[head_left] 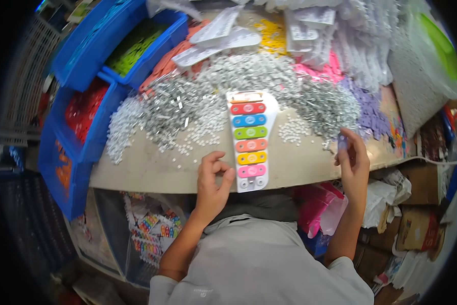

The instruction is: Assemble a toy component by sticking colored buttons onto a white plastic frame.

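Cluttered worktop [132, 175] curves across in front of you, with blue bins [80, 193] of coloured strips at its left and heaps of small white pieces [248, 71] and shiny silver pieces [170, 107] toward the back. Right before you, near the front edge, lies the white tapered board [272, 108], its wide end away from you. Along it, going toward you, run a red bar [248, 108], then blue, green, coral, yellow and pink ones. Your left hand [211, 184] is just beside the board's near end, fingers loosely curled, a gap between thumb and fingertips and nothing visible in it. Your right hand [354, 158], well apart on the right, pinches a small purple bar [342, 142] between thumb and fingers, near the purple heap [372, 116].
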A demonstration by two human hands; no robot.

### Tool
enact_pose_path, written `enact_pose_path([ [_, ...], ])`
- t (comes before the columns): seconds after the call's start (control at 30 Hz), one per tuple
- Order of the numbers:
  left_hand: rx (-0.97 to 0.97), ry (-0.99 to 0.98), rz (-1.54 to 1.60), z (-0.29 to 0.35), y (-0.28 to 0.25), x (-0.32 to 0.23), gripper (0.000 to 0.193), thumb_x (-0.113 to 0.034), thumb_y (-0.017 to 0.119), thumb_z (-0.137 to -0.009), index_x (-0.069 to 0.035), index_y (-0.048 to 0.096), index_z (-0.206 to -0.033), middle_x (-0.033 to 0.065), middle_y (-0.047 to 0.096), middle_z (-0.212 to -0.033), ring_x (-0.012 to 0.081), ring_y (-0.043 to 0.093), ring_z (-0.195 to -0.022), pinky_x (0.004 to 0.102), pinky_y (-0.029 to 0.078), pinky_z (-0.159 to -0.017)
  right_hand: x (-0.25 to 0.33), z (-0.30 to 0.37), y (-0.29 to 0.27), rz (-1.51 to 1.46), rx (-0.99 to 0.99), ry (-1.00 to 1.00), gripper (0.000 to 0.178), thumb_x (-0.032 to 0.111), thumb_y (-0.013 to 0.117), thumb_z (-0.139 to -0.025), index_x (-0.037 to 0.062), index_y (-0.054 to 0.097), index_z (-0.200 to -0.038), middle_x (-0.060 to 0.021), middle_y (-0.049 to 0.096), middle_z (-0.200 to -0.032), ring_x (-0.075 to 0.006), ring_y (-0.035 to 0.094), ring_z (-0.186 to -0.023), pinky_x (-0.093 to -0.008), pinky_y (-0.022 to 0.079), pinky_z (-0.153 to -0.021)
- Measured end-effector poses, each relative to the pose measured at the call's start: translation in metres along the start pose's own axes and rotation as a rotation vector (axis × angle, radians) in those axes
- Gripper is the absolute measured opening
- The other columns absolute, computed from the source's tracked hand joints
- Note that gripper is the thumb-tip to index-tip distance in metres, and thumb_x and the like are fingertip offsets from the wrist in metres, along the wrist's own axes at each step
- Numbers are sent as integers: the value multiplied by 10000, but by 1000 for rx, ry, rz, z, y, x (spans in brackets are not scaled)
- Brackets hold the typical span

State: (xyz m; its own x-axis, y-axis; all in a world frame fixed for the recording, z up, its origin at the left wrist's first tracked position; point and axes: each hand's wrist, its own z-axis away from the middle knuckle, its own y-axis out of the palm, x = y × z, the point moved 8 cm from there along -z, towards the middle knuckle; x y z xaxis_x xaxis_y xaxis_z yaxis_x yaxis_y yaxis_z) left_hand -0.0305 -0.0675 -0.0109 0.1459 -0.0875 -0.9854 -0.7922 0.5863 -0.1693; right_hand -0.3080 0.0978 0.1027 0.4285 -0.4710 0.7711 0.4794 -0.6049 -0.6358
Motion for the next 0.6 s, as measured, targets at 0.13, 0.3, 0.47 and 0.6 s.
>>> enact_pose_path([
  [0.13,13,-18,-40,2,2,-4,408,-53,607,-974,-7,417,-1332,17,592,-887,93,563,-859,252,439,-858,44,31,60,-197,222,-191,337,-38,581,-905,15,613,-1236,-56,587,-981,-138,521,-854,-268,443,-779],
  [0.3,6,-6,-72,13,-2,-6,417,-47,619,-962,-10,427,-1330,28,616,-880,96,577,-860,251,448,-856,43,55,114,-543,337,54,147,9,686,-904,16,555,-970,-18,609,-910,-52,506,-768,-208,407,-687],
  [0.47,22,3,-104,17,-2,-12,457,-55,656,-933,-21,443,-1336,25,626,-866,134,572,-883,290,439,-889,37,66,134,-415,391,84,176,26,726,-890,9,554,-925,-13,621,-837,-48,515,-727,-218,426,-635],
  [0.6,35,144,-293,14,6,-26,531,-113,731,-869,-31,478,-1329,23,639,-845,206,527,-922,358,371,-942,33,71,136,-328,255,20,185,48,745,-882,21,562,-874,-9,586,-792,-66,528,-716,-219,421,-651],
])
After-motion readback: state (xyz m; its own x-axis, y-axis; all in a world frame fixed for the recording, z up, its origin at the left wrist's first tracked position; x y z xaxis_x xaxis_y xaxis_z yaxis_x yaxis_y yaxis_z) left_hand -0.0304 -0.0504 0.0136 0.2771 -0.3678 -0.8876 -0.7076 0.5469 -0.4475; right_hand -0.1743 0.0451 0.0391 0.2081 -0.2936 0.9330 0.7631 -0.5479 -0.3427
